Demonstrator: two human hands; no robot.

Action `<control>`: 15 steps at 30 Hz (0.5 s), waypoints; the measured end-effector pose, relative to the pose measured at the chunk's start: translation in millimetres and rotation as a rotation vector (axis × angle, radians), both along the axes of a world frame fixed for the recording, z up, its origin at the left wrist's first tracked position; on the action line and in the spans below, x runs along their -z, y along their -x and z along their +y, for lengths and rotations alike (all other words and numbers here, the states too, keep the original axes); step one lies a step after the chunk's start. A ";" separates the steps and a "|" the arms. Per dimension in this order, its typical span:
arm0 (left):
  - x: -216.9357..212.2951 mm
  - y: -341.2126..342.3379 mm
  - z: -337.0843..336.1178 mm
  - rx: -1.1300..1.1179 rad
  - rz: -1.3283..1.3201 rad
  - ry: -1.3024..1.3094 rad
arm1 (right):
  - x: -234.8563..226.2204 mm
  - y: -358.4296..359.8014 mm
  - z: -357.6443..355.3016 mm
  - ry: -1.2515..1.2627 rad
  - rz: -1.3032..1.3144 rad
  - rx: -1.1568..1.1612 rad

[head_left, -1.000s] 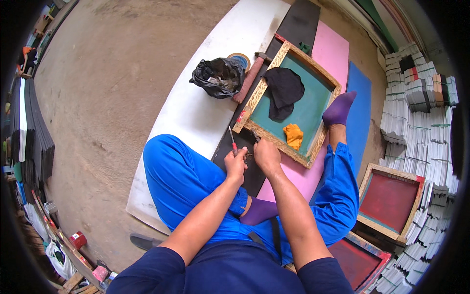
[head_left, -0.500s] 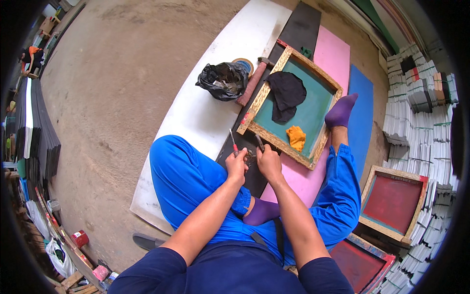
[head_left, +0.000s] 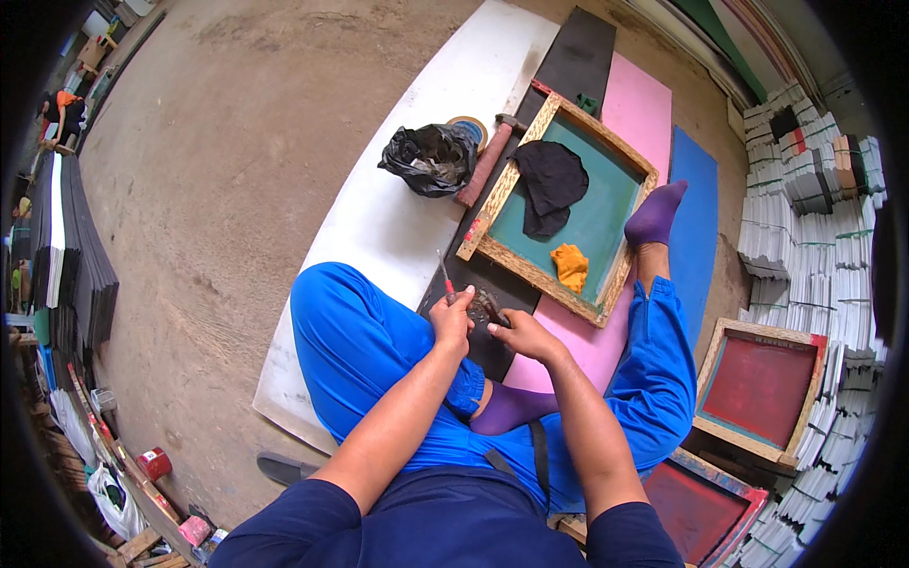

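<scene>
Person sits on the floor, legs in blue trousers, purple socks. Landmark: the wood-framed printing screen with teal mesh point(head_left: 568, 213), lying flat on the pink foam sheet point(head_left: 636, 104) and black board point(head_left: 578, 62).

Left hand point(head_left: 453, 320) sits just off the near corner of the screen, fingers closed around a thin red-handled tool point(head_left: 443, 277); the shaft sticks up out of the fist toward the screen's near-left edge. Right hand point(head_left: 519, 333) is just beside the left, nearer the screen's lower rail; fingers curl on a small dark object point(head_left: 487, 305) between the two hands. Its grip looks pressed on that object, but how firmly I cannot tell, too small and partly hidden.

On the mesh: black crumpled cloth point(head_left: 552, 185) toward the far side, orange rag point(head_left: 570, 266) near the near rail. Left of the screen: black plastic bag point(head_left: 431, 159) on the white board point(head_left: 417, 189), with a roll of tape point(head_left: 471, 125) just behind it. Right of the screen: red-mesh wooden frame point(head_left: 762, 388), stacks of white sheets point(head_left: 805, 218) beyond.

Judgement: step in hand looks like working the small dark piece with the tool, close to the body, screen not touched. Next move likely calls for a steady hold on the piece while the tool tip is applied; slipping toward the fingers is the risk.
</scene>
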State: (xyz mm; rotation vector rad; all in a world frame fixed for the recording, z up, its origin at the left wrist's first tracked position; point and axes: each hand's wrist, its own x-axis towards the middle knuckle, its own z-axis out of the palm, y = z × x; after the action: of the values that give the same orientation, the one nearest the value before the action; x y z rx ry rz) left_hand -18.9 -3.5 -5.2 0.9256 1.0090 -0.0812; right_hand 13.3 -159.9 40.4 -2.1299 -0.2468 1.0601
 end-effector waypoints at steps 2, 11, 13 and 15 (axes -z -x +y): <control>-0.1 -0.5 -0.7 0.017 0.026 -0.043 | 14.6 -5.0 -6.3 -0.043 -0.050 0.065; -7.0 -0.4 -5.7 0.044 0.036 -0.006 | 9.3 -56.6 9.8 0.291 -0.229 0.037; -4.8 -0.4 -5.2 0.037 0.035 0.006 | 1.6 -62.0 17.9 0.379 -0.193 0.016; -4.0 -0.5 -5.3 0.036 0.035 0.014 | -6.7 -65.8 25.7 0.436 -0.132 0.028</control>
State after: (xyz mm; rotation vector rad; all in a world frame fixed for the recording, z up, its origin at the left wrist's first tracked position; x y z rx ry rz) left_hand -18.4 -8.8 -1.3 0.9325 1.0232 -0.1345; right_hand 79.1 -134.2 47.1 -2.5886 -0.0482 1.0285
